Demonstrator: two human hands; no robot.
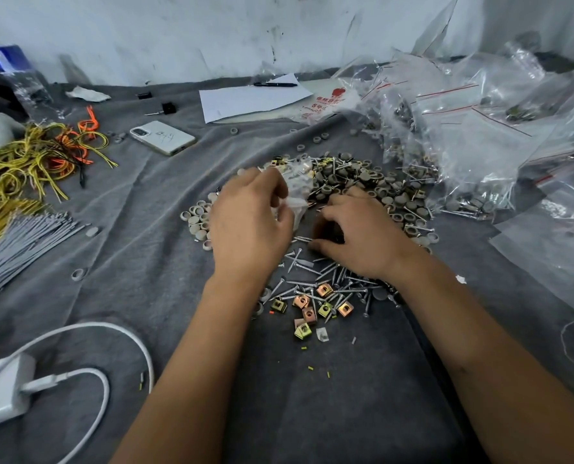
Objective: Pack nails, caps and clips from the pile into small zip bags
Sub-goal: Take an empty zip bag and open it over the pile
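Note:
A pile of grey round caps (372,182), silver nails (332,279) and brass-coloured square clips (324,291) lies on the grey cloth (145,262) in the middle. My left hand (248,222) grips a small clear zip bag (295,192) that holds a few pieces, just above the pile's left side. My right hand (359,232) is curled over the pile beside the bag, and its fingertips pinch a few nails (304,240). What lies under that palm is hidden.
Filled and empty zip bags (473,135) are heaped at the right. Yellow and orange ties (44,155) and grey ties (21,242) lie at the left, a phone (163,137) and paper with a pen (255,98) at the back, a white charger (4,390) at front left.

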